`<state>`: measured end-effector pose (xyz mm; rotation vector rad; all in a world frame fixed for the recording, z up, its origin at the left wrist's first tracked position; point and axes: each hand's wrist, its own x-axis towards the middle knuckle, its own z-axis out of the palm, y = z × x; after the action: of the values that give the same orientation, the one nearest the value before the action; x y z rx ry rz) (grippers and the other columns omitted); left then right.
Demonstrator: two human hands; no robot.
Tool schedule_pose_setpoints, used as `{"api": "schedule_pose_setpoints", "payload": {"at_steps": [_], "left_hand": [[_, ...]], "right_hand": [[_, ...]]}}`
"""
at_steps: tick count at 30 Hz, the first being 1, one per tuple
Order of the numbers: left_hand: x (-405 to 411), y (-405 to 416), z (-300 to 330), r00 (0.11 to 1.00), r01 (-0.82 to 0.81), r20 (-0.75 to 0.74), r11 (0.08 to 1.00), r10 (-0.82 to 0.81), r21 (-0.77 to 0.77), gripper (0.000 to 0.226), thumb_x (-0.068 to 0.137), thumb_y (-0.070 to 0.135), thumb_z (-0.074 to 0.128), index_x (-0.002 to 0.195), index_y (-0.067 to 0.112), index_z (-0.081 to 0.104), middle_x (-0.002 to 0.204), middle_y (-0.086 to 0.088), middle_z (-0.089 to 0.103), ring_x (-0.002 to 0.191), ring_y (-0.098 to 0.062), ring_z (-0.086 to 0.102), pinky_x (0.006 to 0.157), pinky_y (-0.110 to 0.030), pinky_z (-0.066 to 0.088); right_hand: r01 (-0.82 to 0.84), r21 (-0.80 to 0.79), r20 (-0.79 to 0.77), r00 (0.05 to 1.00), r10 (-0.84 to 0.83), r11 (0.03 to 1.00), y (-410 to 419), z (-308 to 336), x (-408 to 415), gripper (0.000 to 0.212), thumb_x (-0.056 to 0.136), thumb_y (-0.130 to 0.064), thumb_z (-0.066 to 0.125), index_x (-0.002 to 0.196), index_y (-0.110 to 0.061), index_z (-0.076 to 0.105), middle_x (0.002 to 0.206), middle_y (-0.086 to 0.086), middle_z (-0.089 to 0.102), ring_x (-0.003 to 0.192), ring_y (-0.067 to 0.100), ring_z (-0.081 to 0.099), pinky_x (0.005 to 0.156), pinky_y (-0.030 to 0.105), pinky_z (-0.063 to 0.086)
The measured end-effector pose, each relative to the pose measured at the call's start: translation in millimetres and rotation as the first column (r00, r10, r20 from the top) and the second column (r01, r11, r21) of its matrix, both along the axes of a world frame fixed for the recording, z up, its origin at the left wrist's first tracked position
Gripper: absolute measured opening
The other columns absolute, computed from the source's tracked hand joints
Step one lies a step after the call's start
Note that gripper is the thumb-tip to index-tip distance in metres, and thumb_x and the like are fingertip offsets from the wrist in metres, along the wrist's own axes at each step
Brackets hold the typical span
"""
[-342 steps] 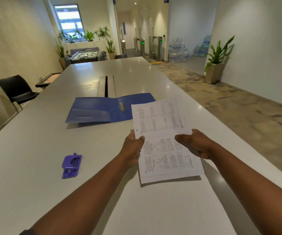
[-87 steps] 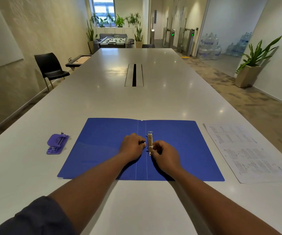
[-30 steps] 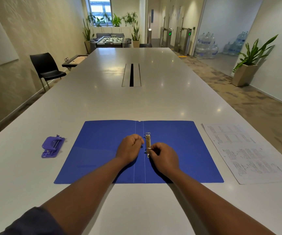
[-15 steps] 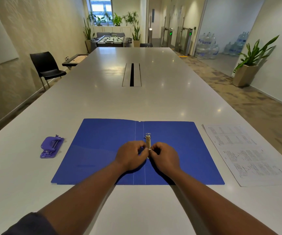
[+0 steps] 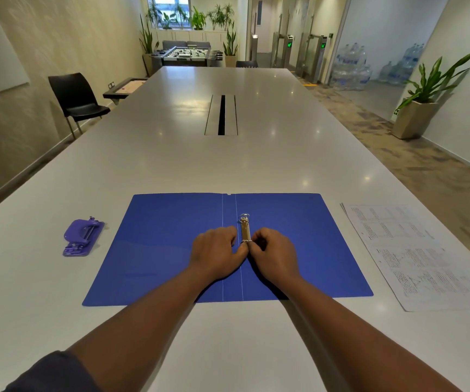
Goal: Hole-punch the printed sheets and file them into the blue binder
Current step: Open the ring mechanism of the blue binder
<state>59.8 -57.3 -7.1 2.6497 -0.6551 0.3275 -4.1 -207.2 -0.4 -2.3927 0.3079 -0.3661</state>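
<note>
The blue binder (image 5: 157, 250) lies open and flat on the white table in front of me. Its metal ring mechanism (image 5: 245, 227) runs along the spine, with the far ring standing shut. My left hand (image 5: 216, 251) and my right hand (image 5: 274, 253) meet at the near ring, fingertips pinching it from both sides. The near ring is mostly hidden by my fingers. The printed sheets (image 5: 414, 256) lie flat to the right of the binder. A purple hole punch (image 5: 82, 237) sits to the left of it.
The long white table (image 5: 228, 159) stretches ahead with a cable slot (image 5: 221, 114) in its middle. A black chair (image 5: 76, 100) stands at the left, a potted plant (image 5: 423, 100) on the floor at the right.
Both hands stay on the near ring of the binder; the fingertips have drawn closer together over it. Binder, sheets and hole punch lie where they were.
</note>
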Motion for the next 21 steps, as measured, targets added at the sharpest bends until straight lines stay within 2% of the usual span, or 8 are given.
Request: {"api": "schedule_pose_setpoints", "payload": {"at_steps": [12, 17, 21], "left_hand": [[-2.6, -2.6, 2.0, 1.0, 0.027, -0.004, 1.0, -0.027, 0.015, 0.04, 0.089, 0.051, 0.048, 0.067, 0.018, 0.044, 0.055, 0.001, 0.051, 0.05, -0.017, 0.049, 0.053, -0.037, 0.044], [-5.1, -3.2, 4.4, 0.999, 0.053, -0.011, 0.998, -0.053, 0.026, 0.035, 0.09, 0.047, 0.042, 0.067, 0.019, 0.043, 0.055, 0.001, 0.049, 0.049, -0.018, 0.048, 0.055, -0.037, 0.043], [-6.3, -1.7, 4.9, 0.998, 0.059, -0.009, 0.998, -0.059, 0.025, 0.03, 0.091, 0.042, 0.044, 0.07, 0.021, 0.045, 0.057, 0.002, 0.052, 0.051, -0.019, 0.049, 0.056, -0.036, 0.043]], "right_hand": [[0.024, 0.032, 0.014, 1.0, -0.024, 0.999, 2.3, -0.2, -1.9, 0.017, 0.09, -0.028, 0.065, 0.077, -0.018, 0.06, 0.075, -0.005, 0.062, 0.069, 0.011, 0.057, 0.057, 0.025, 0.04], [0.056, 0.052, 0.002, 0.998, -0.056, 0.997, 3.5, 0.3, -1.5, 0.019, 0.089, -0.024, 0.064, 0.074, -0.013, 0.059, 0.071, -0.002, 0.063, 0.068, 0.016, 0.059, 0.059, 0.035, 0.046], [0.073, 0.075, 0.003, 0.997, -0.074, 0.994, 3.1, -0.4, -0.6, 0.018, 0.088, -0.018, 0.063, 0.073, -0.009, 0.058, 0.071, 0.001, 0.063, 0.068, 0.019, 0.059, 0.056, 0.032, 0.043]]}}
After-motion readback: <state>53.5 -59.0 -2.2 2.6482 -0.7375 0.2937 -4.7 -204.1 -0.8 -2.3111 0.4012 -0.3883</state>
